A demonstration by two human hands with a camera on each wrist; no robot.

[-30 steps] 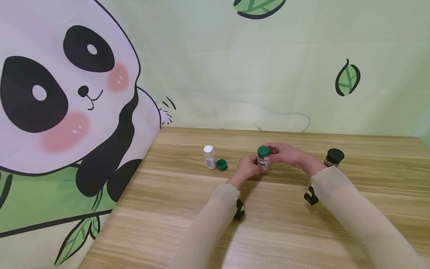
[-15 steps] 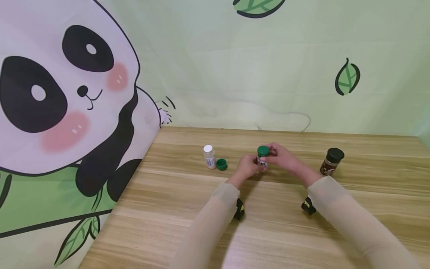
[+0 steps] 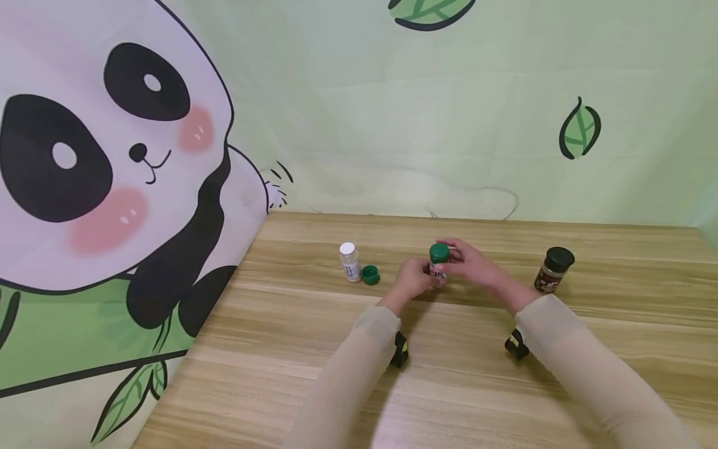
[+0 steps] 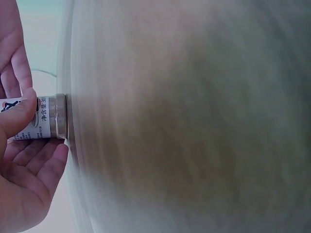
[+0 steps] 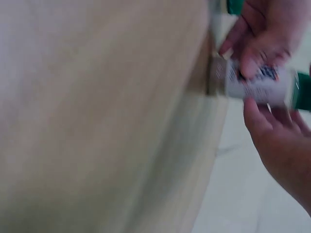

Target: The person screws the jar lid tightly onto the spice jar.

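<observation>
Green-lidded jar [image 3: 439,254] stood upright, right of the white-capped bottle [image 3: 350,264]. The left hand [image 3: 413,279] and right hand [image 3: 472,264] pinched it from opposite sides. Light, even pressure seemed best against tipping.

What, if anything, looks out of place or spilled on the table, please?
A loose green cap lies on the table beside the white-topped bottle. It looks slightly odd because it is off any bottle, while the held seasoning bottle wears its green lid. I see no spill.
</observation>
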